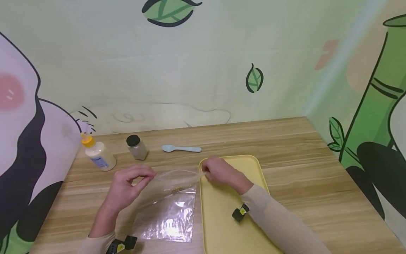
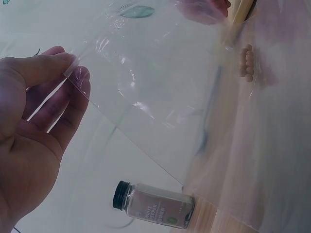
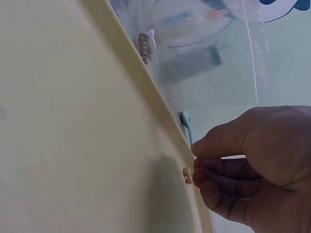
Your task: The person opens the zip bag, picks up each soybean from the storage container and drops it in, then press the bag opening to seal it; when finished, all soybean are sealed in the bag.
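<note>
A clear plastic zip bag [image 1: 171, 215] is stretched between both hands over the table. My left hand [image 1: 123, 185] pinches its upper left corner between thumb and fingers. At the opposite upper corner, my right hand [image 1: 219, 171] grips the bag above the tray's left edge. Inside the bag sits a small cluster of round tan pieces [image 2: 247, 63], like beans or beads; which they are I cannot tell. A few more small tan pieces [image 3: 187, 174] show on the yellow tray [image 1: 219, 218], close to the right fingertips.
Behind the left hand stand a white squeeze bottle [image 1: 99, 157] with a yellow cap and a black-capped white pepper jar [image 1: 138, 151]. A light blue spoon [image 1: 180, 148] lies behind the bag. A printed wall sheet [image 1: 206, 84] borders the wooden table [image 1: 304, 169].
</note>
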Tool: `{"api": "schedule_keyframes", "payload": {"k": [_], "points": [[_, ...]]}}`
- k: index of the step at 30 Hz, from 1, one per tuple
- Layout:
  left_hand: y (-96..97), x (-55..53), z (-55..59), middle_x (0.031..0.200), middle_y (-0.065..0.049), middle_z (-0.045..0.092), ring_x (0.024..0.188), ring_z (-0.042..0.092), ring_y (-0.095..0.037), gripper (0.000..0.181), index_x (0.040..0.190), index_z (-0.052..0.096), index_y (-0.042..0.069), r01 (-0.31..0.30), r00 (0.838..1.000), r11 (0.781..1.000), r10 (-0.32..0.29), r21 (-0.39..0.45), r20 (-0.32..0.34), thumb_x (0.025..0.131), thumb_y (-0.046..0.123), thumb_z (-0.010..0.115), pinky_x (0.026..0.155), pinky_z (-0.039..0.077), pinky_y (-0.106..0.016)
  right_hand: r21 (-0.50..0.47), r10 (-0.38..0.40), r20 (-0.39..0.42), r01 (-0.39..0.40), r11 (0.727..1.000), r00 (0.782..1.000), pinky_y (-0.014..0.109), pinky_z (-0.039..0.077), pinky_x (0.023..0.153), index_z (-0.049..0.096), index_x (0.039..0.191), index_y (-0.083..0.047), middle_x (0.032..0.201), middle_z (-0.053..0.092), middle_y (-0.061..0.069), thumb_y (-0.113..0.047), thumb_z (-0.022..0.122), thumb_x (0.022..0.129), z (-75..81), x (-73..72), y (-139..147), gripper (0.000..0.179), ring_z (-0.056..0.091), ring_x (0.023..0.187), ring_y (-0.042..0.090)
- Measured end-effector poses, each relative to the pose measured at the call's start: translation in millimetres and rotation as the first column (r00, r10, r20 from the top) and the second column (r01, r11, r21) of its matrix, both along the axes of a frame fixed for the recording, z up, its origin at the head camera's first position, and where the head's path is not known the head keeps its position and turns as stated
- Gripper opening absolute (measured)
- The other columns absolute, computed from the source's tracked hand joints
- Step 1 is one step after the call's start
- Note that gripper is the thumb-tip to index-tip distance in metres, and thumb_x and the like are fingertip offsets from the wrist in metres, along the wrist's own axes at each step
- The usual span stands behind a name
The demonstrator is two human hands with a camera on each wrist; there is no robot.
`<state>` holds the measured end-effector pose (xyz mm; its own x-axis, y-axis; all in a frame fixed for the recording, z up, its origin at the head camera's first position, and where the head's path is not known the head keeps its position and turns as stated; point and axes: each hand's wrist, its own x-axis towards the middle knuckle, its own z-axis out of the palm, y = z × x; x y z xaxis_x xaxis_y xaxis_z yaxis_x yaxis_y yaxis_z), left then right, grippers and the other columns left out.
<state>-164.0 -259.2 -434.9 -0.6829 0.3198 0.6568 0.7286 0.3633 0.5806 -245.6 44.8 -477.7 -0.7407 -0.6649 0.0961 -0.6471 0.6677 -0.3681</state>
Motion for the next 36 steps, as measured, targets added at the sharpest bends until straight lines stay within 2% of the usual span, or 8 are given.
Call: {"api": "schedule_keyframes", "payload": {"k": [5,12,23,36], "points": [[-0.9,0.0,-0.7,0.088,-0.011,0.073,0.087,0.067,-0.004,0.033,0.087,0.073,0.004,-0.005,1.000,1.000,0.005,-0.002,0.003,0.069,-0.023,0.073,0.081,0.056,-0.013,-0.028,0.009,-0.021,-0.010,1.000,1.000,0.022,0.044,0.059,0.062,0.075,-0.012,0.069,0.056,-0.004,-0.001,0.060,0.083,6.0,2.5,0.5,0.014,0.048,0.066,0.009],[-1.4,0.3,-0.9,0.088,-0.011,0.073,0.088,0.067,-0.004,0.033,0.087,0.073,0.004,-0.011,1.000,1.000,0.011,-0.010,-0.002,0.069,-0.023,0.073,0.081,0.056,-0.013,-0.057,-0.034,0.011,0.034,0.998,0.999,0.022,0.052,0.065,0.068,0.086,-0.010,0.079,0.067,-0.001,-0.007,0.063,0.087,14.2,6.0,2.5,0.006,0.057,0.071,0.008],[-0.9,0.2,-0.1,0.088,-0.011,0.073,0.088,0.067,-0.003,0.033,0.087,0.073,0.004,-0.002,1.000,1.000,0.002,-0.003,-0.006,0.069,-0.024,0.073,0.080,0.056,-0.013,-0.093,-0.025,-0.009,0.024,0.995,1.000,0.022,0.056,0.068,0.070,0.091,-0.004,0.082,0.069,0.002,-0.005,0.062,0.089,29.4,8.8,6.9,0.009,0.062,0.075,0.011],[0.2,0.8,1.0,0.089,-0.011,0.073,0.088,0.067,-0.004,0.032,0.087,0.073,0.004,-0.015,1.000,1.000,0.015,-0.014,0.009,0.070,-0.023,0.073,0.081,0.056,-0.012,-0.138,-0.003,-0.062,-0.005,0.990,0.998,0.018,0.053,0.065,0.070,0.092,-0.006,0.083,0.069,0.000,-0.008,0.063,0.091,52.0,17.8,6.0,0.007,0.061,0.074,0.010]]}}
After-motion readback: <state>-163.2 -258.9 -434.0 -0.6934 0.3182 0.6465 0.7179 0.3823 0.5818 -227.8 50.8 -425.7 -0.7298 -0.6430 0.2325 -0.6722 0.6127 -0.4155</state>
